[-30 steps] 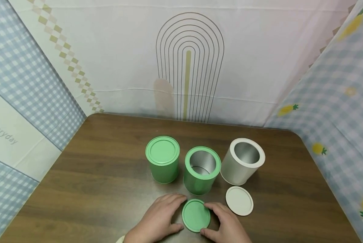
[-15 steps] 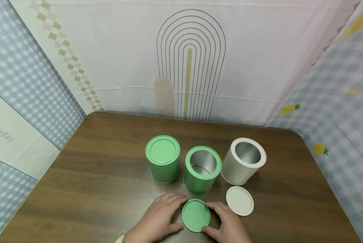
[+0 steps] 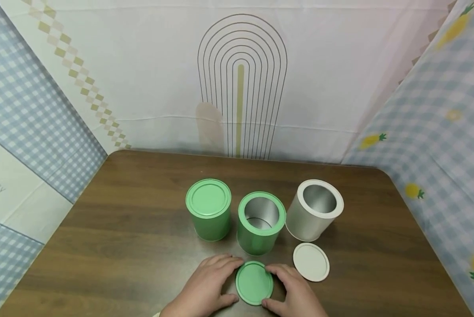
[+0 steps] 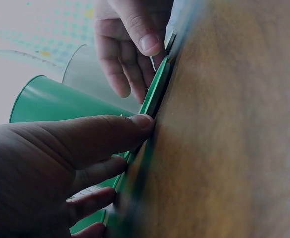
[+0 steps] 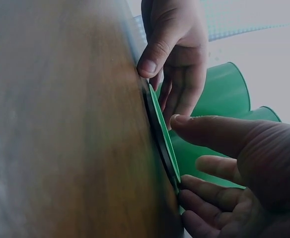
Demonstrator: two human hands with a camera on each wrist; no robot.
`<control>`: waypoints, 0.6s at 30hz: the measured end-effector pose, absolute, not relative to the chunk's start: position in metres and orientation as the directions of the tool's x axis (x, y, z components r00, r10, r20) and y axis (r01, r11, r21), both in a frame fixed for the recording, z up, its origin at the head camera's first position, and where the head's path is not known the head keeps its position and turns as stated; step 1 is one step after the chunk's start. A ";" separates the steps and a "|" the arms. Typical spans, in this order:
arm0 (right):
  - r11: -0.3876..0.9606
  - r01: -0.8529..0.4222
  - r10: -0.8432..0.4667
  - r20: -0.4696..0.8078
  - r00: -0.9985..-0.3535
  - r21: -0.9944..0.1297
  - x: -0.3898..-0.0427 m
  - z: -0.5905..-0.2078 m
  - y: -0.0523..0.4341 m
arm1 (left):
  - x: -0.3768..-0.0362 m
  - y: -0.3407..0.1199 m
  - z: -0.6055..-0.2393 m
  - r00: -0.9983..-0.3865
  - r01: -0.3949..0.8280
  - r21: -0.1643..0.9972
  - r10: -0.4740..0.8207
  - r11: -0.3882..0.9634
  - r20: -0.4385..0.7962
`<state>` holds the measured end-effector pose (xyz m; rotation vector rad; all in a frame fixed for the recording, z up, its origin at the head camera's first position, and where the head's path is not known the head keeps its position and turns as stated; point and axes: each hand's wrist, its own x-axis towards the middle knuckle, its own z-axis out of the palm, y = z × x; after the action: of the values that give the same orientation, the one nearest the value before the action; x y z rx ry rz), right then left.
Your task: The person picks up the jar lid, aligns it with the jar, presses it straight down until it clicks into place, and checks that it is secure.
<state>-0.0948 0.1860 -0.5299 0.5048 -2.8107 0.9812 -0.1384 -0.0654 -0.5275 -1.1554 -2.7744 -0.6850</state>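
pinching the green lid (image 3: pixel 254 282) flat on the table (image 3: pixel 102 246) between our left hand (image 3: pixel 205 286) and right hand (image 3: pixel 296 293), fingertips curled at opposite edges, just before the open green tin (image 3: pixel 259 223).

From the head view we get bright, even, soft light with faint shadows under the cans and wide-angle bending at the edges. Both wrist views are dim and underexposed; the counter (image 4: pixel 234 124) is smeared out of focus, and the backgrounds are washed out bright.
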 end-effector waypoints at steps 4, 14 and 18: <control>0.747 -0.354 -0.263 0.239 -0.935 -0.563 -0.095 -0.530 0.184 | -0.139 -0.066 -0.528 -0.723 0.679 0.389 0.657 0.623 0.211; 0.759 -0.306 -0.240 0.190 -0.952 -0.574 -0.095 -0.528 0.184 | -0.138 -0.066 -0.529 -0.728 0.676 0.389 0.649 0.626 0.220; 0.759 -0.325 -0.239 0.222 -0.945 -0.564 -0.094 -0.529 0.184 | -0.138 -0.066 -0.529 -0.732 0.670 0.399 0.646 0.626 0.217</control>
<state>-0.0941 0.1837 -0.5289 0.4541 -2.8176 0.9413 -0.1379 -0.0655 -0.5292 -1.1277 -2.7845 -0.7167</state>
